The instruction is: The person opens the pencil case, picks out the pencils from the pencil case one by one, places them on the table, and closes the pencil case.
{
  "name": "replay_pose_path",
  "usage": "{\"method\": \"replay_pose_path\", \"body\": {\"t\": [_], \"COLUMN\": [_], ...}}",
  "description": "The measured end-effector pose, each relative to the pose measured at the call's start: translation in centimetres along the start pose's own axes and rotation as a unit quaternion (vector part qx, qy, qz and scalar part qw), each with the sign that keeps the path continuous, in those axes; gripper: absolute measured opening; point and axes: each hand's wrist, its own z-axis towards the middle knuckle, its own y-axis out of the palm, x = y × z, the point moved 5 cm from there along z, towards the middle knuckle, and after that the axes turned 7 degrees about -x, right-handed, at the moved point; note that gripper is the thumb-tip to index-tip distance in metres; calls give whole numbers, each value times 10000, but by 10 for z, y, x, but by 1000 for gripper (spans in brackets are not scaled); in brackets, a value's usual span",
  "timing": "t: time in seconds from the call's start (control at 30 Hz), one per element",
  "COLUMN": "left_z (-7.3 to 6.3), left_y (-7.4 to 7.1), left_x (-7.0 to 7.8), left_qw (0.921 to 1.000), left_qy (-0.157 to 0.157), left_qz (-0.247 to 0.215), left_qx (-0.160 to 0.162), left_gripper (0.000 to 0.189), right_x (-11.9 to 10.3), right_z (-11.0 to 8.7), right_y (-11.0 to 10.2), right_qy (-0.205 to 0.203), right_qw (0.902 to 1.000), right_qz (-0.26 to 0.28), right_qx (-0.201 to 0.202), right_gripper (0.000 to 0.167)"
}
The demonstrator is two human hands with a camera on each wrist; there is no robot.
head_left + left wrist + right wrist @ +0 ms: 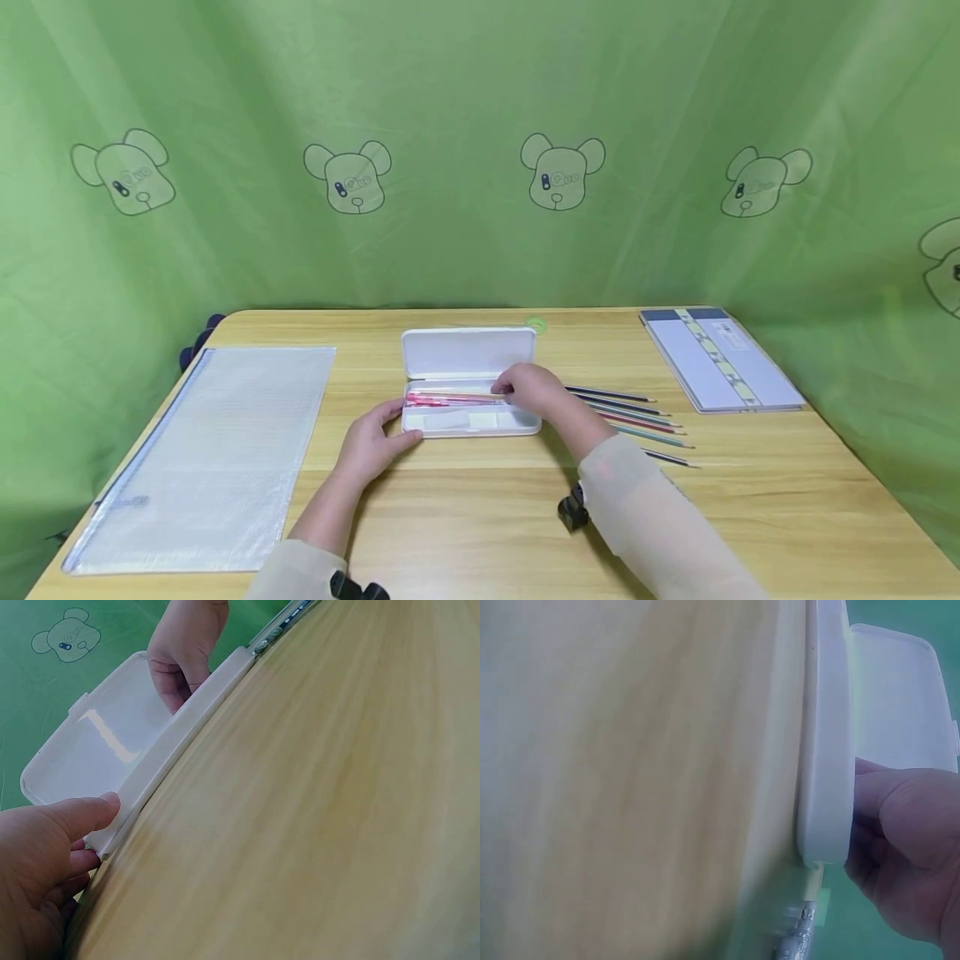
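A white pencil case lies open on the table with its lid raised at the back. My left hand grips the case's left end, thumb along the front rim and fingers round the side, as the left wrist view also shows. Several pink and red pencils lie lengthwise inside. My right hand reaches into the right part of the case, its curled fingertips at the end of a pencil. In the right wrist view the case wall hides those fingertips.
Several dark and coloured pencils lie fanned out right of the case. A translucent mesh zip pouch covers the table's left side. Notebooks with a patterned band lie at the back right. A green curtain hangs behind the table.
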Motion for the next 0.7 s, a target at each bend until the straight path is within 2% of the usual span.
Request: {"method": "replay_pose_path", "body": {"t": [0.37,0.7], "left_z": [1,0], "left_y": [1,0], "left_x": [-1,0], "left_qw": [10000,10000], "left_qy": [8,-39], "left_qz": [34,-40], "left_qx": [-28,-31], "left_gripper": [63,62], "right_x": [-1,9], "right_z": [-9,-20], "right_y": [-1,-6], "right_qy": [-447,-366], "right_qw": [9973,9888], "right_qz": [496,1388], "right_qx": [302,399], "right_gripper": [25,24]}}
